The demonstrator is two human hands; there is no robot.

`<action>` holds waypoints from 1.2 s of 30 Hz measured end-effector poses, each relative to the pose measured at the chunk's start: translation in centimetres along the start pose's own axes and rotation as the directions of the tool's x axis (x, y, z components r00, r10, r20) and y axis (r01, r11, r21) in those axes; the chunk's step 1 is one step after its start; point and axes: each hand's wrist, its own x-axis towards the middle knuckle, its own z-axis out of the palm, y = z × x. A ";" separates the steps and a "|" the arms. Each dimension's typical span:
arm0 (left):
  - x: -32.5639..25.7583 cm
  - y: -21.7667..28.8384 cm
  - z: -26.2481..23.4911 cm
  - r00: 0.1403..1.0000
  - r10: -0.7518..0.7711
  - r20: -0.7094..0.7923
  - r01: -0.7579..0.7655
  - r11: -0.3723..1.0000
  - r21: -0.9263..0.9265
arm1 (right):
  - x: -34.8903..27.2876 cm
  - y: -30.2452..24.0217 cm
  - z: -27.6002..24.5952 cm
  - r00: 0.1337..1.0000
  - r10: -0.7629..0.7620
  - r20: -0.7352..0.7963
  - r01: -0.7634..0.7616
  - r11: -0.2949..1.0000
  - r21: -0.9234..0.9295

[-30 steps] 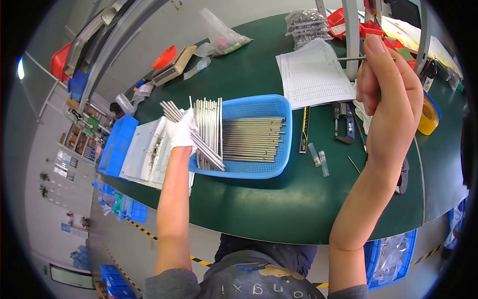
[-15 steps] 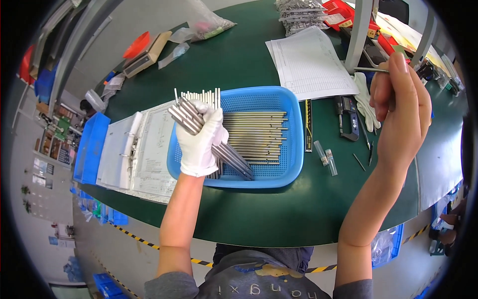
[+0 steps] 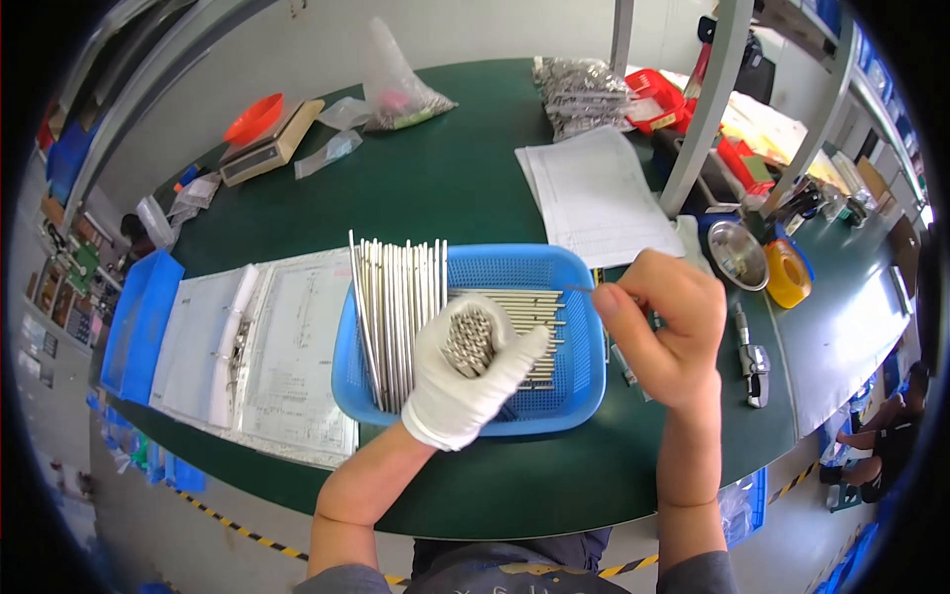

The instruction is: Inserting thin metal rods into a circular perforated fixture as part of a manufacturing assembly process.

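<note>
My left hand [image 3: 435, 396], in a white glove, is closed round a bundle of metal rods [image 3: 468, 342], whose round ends point up toward me. It is above the front of a blue plastic basket [image 3: 592, 396]. Long silvery rods [image 3: 401, 317] stand lengthwise in the basket's left part, their ends jutting past the far rim. More rods [image 3: 542, 299] lie crosswise in the right part. My bare right hand [image 3: 678, 327] pinches a thin metal pin [image 3: 578, 288] between thumb and fingers. The pin points left over the basket's right side, apart from the bundle.
An open ring binder [image 3: 297, 346] lies left of the basket, beside a blue bin [image 3: 143, 322]. Paper sheets [image 3: 599, 198] are behind it. A micrometer [image 3: 754, 371], a metal bowl [image 3: 737, 254] and a tape dispenser [image 3: 789, 272] lie right. Grey shelf posts [image 3: 708, 109] rise at the back right.
My left hand has tipped the bundle from slanting to end-up. My right hand has come down and left toward it, still pinching the pin. The whole view has shifted.
</note>
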 end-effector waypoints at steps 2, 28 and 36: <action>-0.4 0.0 1.1 0.995 0.094 -0.024 -0.094 0.995 0.035 | -0.2 -0.1 0.2 1.000 -0.001 0.001 0.001 0.999 0.035; 0.6 -2.3 1.5 0.905 0.412 0.102 -0.424 0.893 0.152 | 2.8 -4.0 1.1 0.961 -0.082 0.265 0.155 0.951 -0.268; 0.7 -2.5 1.4 0.901 0.411 0.138 -0.429 0.889 0.157 | 2.8 -3.8 1.6 0.957 -0.062 0.282 0.133 0.962 -0.240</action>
